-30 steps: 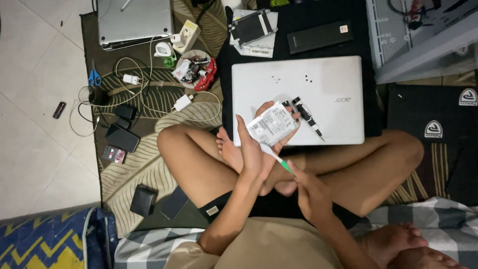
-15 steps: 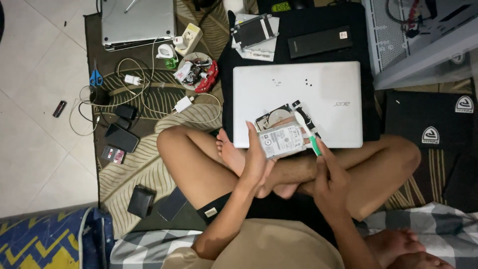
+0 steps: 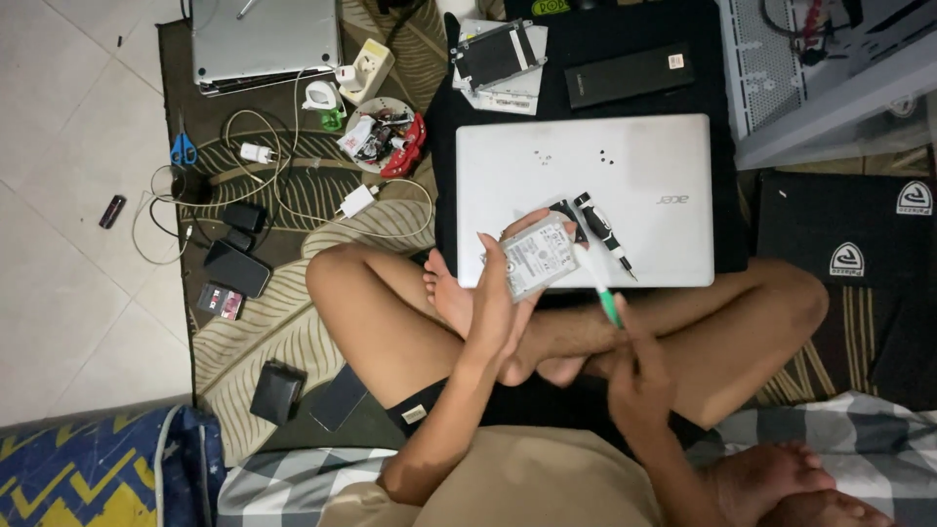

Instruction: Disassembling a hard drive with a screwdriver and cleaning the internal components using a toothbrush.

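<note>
I sit cross-legged on a patterned mat. My left hand [image 3: 500,298] holds a small silver hard drive [image 3: 539,256] upright above my legs, label side facing me. My right hand [image 3: 636,363] grips a green-and-white screwdriver [image 3: 602,295], its tip against the drive's right edge. A closed white laptop [image 3: 625,171] lies just beyond my shins, with black screwdrivers [image 3: 603,229] resting on its lid beside the drive.
A drive caddy on papers [image 3: 500,54] and a black slab [image 3: 628,74] lie past the laptop. To the left are a silver laptop [image 3: 264,39], a dish of small parts [image 3: 383,137], chargers with cables [image 3: 293,185], scissors [image 3: 183,148], a phone [image 3: 237,268] and a wallet [image 3: 276,390].
My left hand has lowered and tilted the hard drive slightly. My right hand has brought the screwdriver up from my lap until its tip sits at the drive's edge.
</note>
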